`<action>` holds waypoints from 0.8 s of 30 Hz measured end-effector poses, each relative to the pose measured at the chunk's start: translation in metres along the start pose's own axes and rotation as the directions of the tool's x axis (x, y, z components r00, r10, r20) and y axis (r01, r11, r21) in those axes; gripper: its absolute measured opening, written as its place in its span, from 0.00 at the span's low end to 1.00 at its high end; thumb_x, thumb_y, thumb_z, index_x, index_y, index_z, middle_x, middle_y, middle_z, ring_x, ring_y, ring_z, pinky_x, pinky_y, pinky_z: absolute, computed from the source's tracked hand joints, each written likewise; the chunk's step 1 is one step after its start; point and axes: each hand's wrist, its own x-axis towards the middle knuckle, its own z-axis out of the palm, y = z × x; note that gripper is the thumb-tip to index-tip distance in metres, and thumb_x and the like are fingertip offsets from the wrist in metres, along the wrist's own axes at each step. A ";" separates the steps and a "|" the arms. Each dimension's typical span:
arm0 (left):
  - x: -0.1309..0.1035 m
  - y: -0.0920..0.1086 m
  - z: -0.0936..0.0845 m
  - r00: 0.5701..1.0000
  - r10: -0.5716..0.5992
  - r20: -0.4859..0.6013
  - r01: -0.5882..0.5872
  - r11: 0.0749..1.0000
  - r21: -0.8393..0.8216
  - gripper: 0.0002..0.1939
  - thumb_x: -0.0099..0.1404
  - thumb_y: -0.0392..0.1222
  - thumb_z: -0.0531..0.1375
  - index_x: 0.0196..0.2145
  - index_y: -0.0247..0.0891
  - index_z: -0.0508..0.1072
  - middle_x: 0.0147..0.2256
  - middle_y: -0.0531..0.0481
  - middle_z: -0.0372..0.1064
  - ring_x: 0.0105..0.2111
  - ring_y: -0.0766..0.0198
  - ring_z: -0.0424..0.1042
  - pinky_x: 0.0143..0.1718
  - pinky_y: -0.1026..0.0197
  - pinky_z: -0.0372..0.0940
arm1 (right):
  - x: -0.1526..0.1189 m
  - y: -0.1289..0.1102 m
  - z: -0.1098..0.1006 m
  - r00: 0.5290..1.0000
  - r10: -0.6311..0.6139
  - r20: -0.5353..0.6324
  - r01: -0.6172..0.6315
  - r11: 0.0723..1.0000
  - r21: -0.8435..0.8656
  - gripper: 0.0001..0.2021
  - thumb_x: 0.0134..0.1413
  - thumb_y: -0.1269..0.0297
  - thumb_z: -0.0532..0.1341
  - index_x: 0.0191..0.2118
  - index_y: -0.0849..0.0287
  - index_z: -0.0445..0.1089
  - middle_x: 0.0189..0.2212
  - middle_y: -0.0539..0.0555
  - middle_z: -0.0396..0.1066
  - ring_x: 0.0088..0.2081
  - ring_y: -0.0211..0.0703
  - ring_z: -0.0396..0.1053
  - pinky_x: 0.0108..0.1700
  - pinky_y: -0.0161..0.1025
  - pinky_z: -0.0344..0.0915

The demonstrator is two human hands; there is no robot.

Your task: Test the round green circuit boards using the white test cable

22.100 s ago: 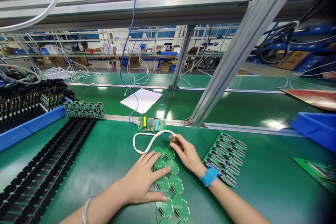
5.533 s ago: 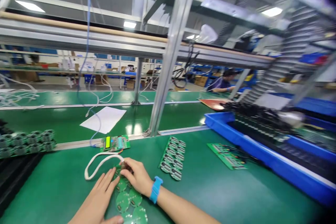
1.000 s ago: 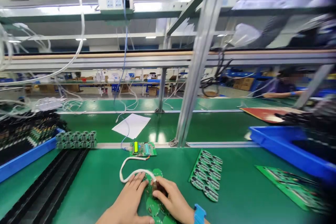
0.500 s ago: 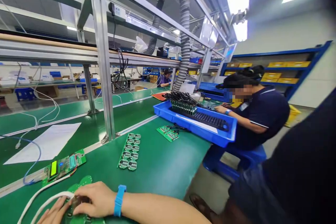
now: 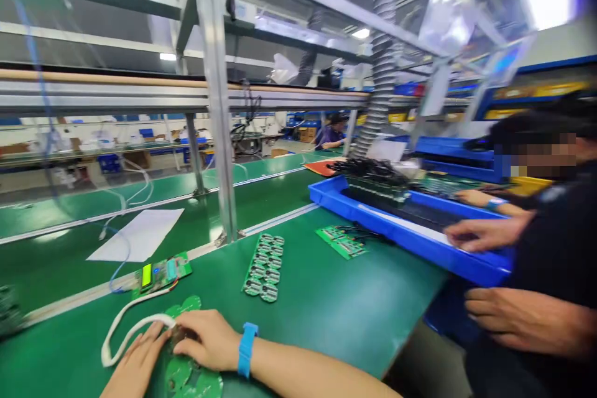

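My right hand [image 5: 208, 339], with a blue wristband, has thumb and fingers closed round a small dark connector [image 5: 181, 337] at the end of a white cable [image 5: 109, 345]. The connector sits over a green board panel with rounded lobes [image 5: 180, 373]. My left hand [image 5: 140, 357] lies with its fingers outstretched on the panel's left edge, fingertips near the connector. Behind them a green module with a lit yellow-green display [image 5: 147, 275] is joined to the cable. A panel of round boards [image 5: 265, 266] lies farther right on the green table.
A blue tray [image 5: 401, 227] with black cables and boards stands at the right. Green boards [image 5: 340, 241] lie before it. A metal post [image 5: 217, 99] rises behind; white paper [image 5: 137, 236] lies at left. A co-worker's hands [image 5: 508, 317] are at the right edge.
The view has swung right, so the scene sits differently in the frame. A standing person's hands now show beside and over the blue tray. My hands keep nearly the same hold at the panel.
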 end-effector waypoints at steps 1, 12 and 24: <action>0.002 0.011 -0.009 0.999 -0.027 0.041 0.027 1.000 -0.007 0.50 0.56 0.63 0.63 0.67 0.46 0.43 0.63 0.41 0.51 0.58 0.40 0.59 0.54 0.43 0.64 | -0.002 -0.002 -0.001 1.000 0.006 -0.016 -0.006 0.999 0.036 0.08 0.57 0.64 0.63 0.42 0.58 0.69 0.35 0.51 0.74 0.36 0.41 0.71 0.39 0.32 0.65; 0.033 0.059 -0.061 0.835 -0.272 0.478 0.402 0.896 -0.191 0.57 0.52 0.73 0.61 0.67 0.35 0.47 0.66 0.33 0.36 0.65 0.38 0.38 0.63 0.36 0.42 | -0.011 -0.003 0.001 0.997 0.076 -0.010 -0.070 0.962 0.263 0.06 0.61 0.64 0.57 0.41 0.57 0.68 0.34 0.52 0.72 0.33 0.43 0.67 0.36 0.37 0.64; 0.036 0.062 -0.069 0.829 -0.221 0.514 0.367 0.908 -0.201 0.56 0.56 0.72 0.58 0.66 0.29 0.45 0.66 0.33 0.31 0.66 0.43 0.33 0.64 0.40 0.37 | -0.013 -0.002 0.001 0.994 0.106 0.034 -0.112 0.953 0.281 0.11 0.61 0.63 0.56 0.46 0.58 0.69 0.34 0.54 0.72 0.35 0.45 0.69 0.39 0.39 0.66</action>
